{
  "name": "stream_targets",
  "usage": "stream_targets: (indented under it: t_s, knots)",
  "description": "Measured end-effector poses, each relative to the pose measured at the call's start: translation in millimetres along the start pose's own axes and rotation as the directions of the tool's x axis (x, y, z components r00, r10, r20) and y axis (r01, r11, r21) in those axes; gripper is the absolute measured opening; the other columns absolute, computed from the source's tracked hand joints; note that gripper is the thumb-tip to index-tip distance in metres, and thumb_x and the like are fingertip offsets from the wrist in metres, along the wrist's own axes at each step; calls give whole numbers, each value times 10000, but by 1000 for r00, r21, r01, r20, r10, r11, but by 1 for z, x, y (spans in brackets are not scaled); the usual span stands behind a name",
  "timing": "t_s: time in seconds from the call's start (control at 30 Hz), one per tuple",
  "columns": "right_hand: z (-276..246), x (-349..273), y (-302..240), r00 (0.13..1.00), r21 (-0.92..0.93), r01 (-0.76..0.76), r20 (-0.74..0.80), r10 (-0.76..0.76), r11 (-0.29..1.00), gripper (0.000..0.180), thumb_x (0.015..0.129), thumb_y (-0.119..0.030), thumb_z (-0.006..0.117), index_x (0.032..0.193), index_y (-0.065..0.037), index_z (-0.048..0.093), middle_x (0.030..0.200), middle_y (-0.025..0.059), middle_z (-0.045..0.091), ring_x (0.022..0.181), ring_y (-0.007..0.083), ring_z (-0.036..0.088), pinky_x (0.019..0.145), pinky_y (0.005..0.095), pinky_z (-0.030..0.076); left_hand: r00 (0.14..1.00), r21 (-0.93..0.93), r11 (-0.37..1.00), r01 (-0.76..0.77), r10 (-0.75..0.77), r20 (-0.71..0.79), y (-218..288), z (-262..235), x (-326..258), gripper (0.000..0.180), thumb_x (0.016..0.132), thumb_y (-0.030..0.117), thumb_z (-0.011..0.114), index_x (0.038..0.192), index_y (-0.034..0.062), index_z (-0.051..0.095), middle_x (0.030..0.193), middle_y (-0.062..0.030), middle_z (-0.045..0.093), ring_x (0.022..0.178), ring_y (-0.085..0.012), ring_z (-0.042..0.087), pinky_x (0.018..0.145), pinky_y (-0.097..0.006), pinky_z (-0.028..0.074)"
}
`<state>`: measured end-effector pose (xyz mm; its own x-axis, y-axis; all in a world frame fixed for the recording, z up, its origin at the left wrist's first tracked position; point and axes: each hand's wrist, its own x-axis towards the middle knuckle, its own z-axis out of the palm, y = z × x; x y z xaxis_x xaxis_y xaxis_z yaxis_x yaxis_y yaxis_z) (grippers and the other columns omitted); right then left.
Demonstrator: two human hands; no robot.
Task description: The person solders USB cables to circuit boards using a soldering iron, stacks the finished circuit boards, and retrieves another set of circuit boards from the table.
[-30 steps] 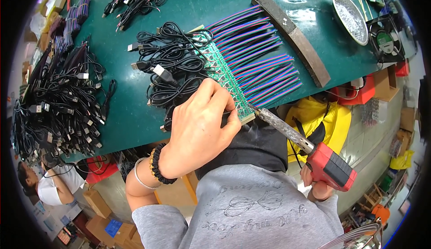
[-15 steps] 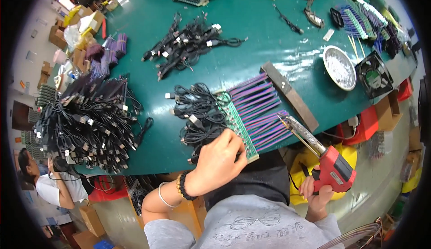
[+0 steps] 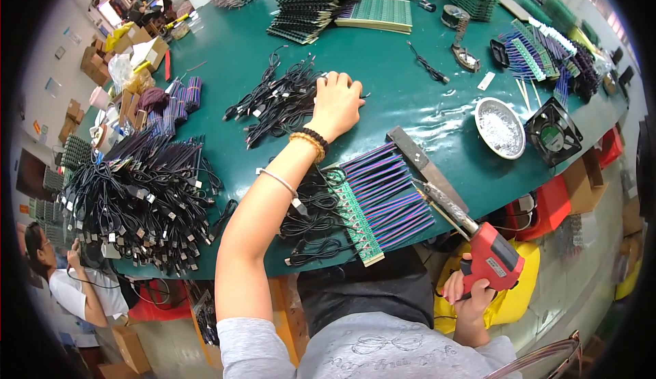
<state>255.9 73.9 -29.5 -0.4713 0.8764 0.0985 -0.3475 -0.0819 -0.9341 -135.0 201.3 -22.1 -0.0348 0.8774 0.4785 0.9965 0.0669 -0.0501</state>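
Note:
My left hand (image 3: pixel 337 105) reaches over the right side of a loose pile of black USB cables (image 3: pixel 273 109). Its fingers are curled down around one cable, whose end pokes out beside them; the fingertips are partly hidden. My right hand (image 3: pixel 471 295) grips the handle of a red and black soldering gun (image 3: pixel 493 259). The gun's metal tip points up and left, close to the purple and blue wires (image 3: pixel 393 198). These wires run from a green circuit board strip (image 3: pixel 357 222) at the table's front edge. Black cables (image 3: pixel 311 208) lie along its left side.
A dark metal bar (image 3: pixel 429 169) lies across the wires' far ends. Right of it stand a metal bowl (image 3: pixel 501 129) and a black fan (image 3: pixel 555 131). A big cable heap (image 3: pixel 143 201) fills the left side. Stacked boards (image 3: pixel 311 13) stand at the back; another person sits at far left.
My left hand has moved from the circuit board strip up and away to the loose cable pile. My right hand still holds the soldering gun in nearly the same place. The view has shifted slightly.

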Motion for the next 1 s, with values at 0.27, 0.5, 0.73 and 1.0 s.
stream_targets:
  t_s: [0.27, 0.5, 0.73, 1.0]
  knots:
    - [-9, -5, 7, 997, 54, -22, -71, 26, 998, 586, 966, -434, 508, 1286, 45, 404, 530, 27, 426, 392, 141, 430, 447, 297, 423, 963, -551, 814, -183, 35, -268, 53, -90, -19, 90, 832, 1, 630, 908, -1, 581, 812, -140, 592, 696, -301, 586, 618, -363, 480]
    - [31, 23, -6, 979, -322, -166, 57, 194, 932, 553, 851, 45, 567, 1359, 9, 353, 755, 87, 578, 552, 112, 517, 535, 257, 456, 988, -520, 845, -128, 65, -138, 130, -146, -128, 144, 737, -32, 679, 868, -14, 622, 760, -84, 551, 622, -211, 573, 506, -293, 469]
    - [56, 26, 9, 975, -546, -130, 83, 208, 828, 240, 746, -6, 754, 968, -84, 706, 887, 33, 678, 865, 172, 610, 759, 286, 474, 997, -466, 884, -27, -13, -82, 152, -138, -169, 250, 668, -49, 756, 885, 4, 643, 779, -85, 600, 591, -211, 589, 473, -298, 460]
    - [63, 15, 22, 995, -591, 13, 88, 48, 806, 149, 781, 0, 719, 925, -15, 683, 858, 64, 674, 810, 178, 632, 710, 303, 498, 982, -677, 729, 102, -181, -48, 160, -135, -188, 170, 696, -38, 723, 820, -5, 611, 716, -65, 565, 570, -179, 564, 479, -273, 454]
